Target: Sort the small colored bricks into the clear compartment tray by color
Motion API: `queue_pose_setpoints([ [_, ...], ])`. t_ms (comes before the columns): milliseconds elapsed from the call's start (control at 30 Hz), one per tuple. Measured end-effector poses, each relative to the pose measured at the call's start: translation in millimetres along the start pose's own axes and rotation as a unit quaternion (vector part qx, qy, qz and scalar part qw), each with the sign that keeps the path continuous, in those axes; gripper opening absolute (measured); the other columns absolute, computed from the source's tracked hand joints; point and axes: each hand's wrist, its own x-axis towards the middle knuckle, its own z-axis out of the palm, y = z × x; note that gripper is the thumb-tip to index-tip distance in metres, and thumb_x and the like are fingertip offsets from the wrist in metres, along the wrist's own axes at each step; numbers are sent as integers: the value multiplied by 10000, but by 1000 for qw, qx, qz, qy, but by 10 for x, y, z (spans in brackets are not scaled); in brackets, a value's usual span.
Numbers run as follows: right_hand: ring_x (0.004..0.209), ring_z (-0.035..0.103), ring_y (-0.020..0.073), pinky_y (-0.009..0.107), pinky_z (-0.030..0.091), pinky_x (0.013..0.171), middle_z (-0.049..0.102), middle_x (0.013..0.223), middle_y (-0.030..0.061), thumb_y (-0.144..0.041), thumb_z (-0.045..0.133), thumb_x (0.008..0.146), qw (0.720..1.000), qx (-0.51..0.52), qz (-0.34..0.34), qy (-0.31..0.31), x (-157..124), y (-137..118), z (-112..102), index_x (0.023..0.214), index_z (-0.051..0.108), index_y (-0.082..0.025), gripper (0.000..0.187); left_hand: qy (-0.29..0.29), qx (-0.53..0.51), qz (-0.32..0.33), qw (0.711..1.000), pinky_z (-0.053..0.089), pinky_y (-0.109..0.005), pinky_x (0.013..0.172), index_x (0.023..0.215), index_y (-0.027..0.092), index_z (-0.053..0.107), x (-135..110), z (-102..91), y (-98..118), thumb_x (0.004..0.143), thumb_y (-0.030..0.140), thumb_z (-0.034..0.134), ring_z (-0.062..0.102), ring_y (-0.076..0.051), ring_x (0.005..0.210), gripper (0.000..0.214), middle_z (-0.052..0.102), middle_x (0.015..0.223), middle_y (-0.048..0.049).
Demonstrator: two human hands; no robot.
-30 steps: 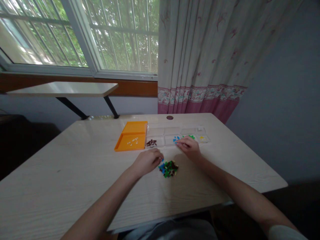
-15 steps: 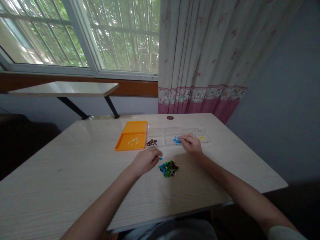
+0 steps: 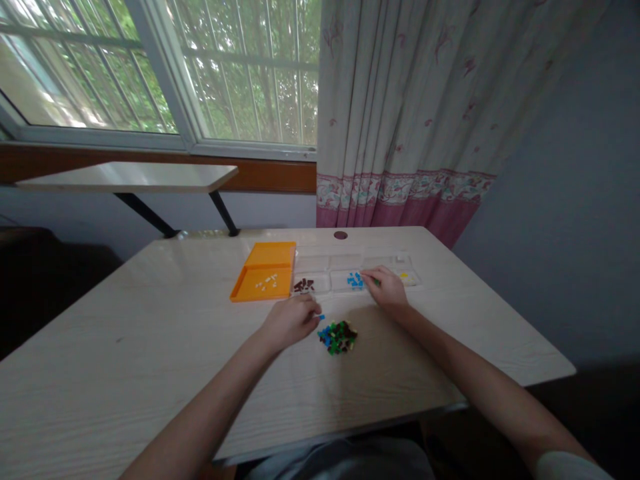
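Note:
My left hand is closed in a pinch just left of the mixed pile, with a small blue building block at its fingertips. The pile of tiny blocks, in green, dark brown, blue and cream, lies on the table. My right hand is over the clear compartment tray, thumb and fingers pinched together; whatever they may hold is hidden. Just left of those fingertips, several blue blocks lie in a front compartment. Dark brown blocks fill part of the compartment to the left.
An open orange case with several white pieces in its front half adjoins the tray on the left. Yellow and pale pieces sit in the tray's right end. A raised shelf stands at the table's back left.
My left hand has shifted slightly left, the blue block still at its fingertips. My right hand has drawn back slightly to the right, uncovering more of the blue blocks.

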Motion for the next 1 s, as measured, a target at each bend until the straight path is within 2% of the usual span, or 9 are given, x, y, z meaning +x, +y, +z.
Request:
queue_pose_setpoints([
  [167,698,585,122,214,449,632,634,770,27,-239,519,819,997,19,-67,-16,-62,-159,11,888,674,-216,170,8,2,2,1000,433,-249,647,878,210,629,-2,17,-5,786,305,498,575,-172,783,187,615,834,-39],
  [300,709,586,114,201,449,655,641,786,26,-232,513,826,990,35,-128,-55,-143,-312,33,881,662,-209,160,18,-8,16,1000,429,-243,660,849,203,629,13,42,-1,810,264,472,571,-160,774,173,612,816,-35],
  [500,699,589,112,189,438,643,638,805,25,-287,557,811,979,12,-162,-124,-228,-521,15,944,651,-221,175,97,-77,32,992,431,-234,705,887,189,613,57,34,69,855,305,439,555,-147,828,211,606,873,-41],
  [633,675,581,109,186,426,615,635,769,20,-320,556,813,978,9,-173,-114,-237,-556,29,911,660,-227,170,124,-97,51,986,433,-230,692,878,178,617,73,34,110,855,292,450,553,-138,801,203,608,852,-47],
  [867,668,584,115,198,428,609,636,760,21,-307,540,824,977,12,-185,-104,-234,-548,32,919,659,-226,172,123,-105,61,985,435,-244,721,879,173,618,80,48,118,857,297,451,554,-143,810,209,616,846,-51],
  [1000,674,591,113,195,434,626,645,760,23,-291,534,827,980,17,-182,-84,-206,-494,24,905,659,-225,162,120,-116,45,985,442,-243,724,978,184,595,74,46,100,852,299,452,552,-147,835,222,602,893,-53],
])
